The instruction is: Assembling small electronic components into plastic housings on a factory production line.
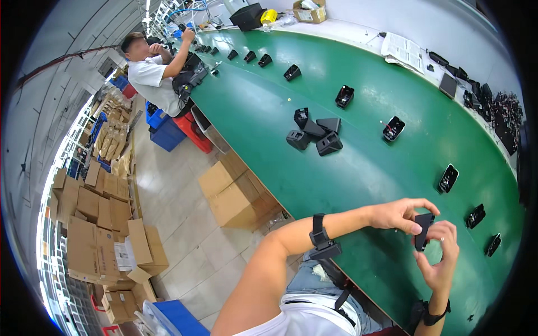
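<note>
A black wedge-shaped plastic housing (423, 231) is held up over the green table (358, 185) at the right. My left hand (399, 215) grips its upper end, thumb on the near face and index finger curled over the top. Around the lower end close the fingers of my right hand (441, 251), with the thumb beneath. The inside of this housing is turned out of sight. Beyond my hands, an open black housing (448, 178) with small parts inside lies on the table. Two more, one black housing (476, 216) and another housing (494, 245), lie to the right.
Several black housings (328, 143) form a cluster mid-table; others run in a row toward the far end. A person in a white shirt (154, 75) works at the far left. Cardboard boxes (238, 190) stand beside the table. Papers (403, 51) and black parts line the back ledge.
</note>
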{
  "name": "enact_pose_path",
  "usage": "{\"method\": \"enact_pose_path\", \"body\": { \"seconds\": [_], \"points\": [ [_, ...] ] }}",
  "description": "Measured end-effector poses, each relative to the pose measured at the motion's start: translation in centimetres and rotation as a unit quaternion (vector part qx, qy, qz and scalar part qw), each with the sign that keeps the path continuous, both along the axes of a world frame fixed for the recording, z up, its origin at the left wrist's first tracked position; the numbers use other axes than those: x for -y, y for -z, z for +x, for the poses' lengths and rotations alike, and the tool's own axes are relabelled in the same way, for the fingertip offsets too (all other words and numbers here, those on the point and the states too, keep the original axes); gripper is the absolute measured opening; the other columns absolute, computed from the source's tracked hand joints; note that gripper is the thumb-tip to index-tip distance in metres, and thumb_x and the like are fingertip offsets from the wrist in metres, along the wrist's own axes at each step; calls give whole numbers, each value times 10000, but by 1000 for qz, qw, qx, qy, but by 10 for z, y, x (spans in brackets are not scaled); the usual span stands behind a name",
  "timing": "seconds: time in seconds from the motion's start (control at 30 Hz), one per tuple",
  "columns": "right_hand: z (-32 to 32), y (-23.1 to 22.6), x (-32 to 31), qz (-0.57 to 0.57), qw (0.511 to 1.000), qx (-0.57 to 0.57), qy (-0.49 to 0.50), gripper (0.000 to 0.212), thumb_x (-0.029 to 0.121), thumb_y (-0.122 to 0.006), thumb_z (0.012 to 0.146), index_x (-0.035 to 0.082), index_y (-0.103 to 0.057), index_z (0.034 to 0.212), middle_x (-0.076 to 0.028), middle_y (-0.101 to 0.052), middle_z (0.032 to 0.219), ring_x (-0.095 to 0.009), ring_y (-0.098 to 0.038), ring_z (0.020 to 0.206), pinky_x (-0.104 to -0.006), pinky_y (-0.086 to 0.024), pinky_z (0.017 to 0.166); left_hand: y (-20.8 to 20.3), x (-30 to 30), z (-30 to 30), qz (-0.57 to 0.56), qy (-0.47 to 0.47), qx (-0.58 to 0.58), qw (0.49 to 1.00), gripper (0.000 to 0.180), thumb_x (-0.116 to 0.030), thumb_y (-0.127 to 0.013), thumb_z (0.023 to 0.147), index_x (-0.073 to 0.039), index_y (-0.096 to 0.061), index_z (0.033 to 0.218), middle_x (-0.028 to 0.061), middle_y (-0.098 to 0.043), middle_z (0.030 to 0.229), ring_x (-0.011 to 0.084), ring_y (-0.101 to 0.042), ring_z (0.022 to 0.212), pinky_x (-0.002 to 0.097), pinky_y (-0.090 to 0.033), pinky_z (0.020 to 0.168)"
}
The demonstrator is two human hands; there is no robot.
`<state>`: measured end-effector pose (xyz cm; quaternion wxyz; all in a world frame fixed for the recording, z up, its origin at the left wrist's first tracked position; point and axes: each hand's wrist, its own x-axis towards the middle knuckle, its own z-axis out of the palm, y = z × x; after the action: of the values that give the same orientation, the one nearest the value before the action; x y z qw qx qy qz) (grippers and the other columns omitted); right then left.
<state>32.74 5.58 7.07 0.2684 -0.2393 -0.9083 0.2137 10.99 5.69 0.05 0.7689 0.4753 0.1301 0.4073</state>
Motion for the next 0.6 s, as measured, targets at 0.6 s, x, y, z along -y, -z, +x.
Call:
{"method": "enact_pose_path", "body": {
  "seconds": [0.6],
  "points": [
    [-15, 4, 18, -179, 979, -83, 49, 358, 180, -763, 620, 3, -637, 904, -221, -544, 1231, -362, -552, 1106, -421, -498, 848, -2, 5, 0, 27, -13, -3, 1000, 980, -213, -733, 832, -71, -50, 1521, 104, -660, 887, 166, -660, 711, 299, -533, 672]
  ]
}}
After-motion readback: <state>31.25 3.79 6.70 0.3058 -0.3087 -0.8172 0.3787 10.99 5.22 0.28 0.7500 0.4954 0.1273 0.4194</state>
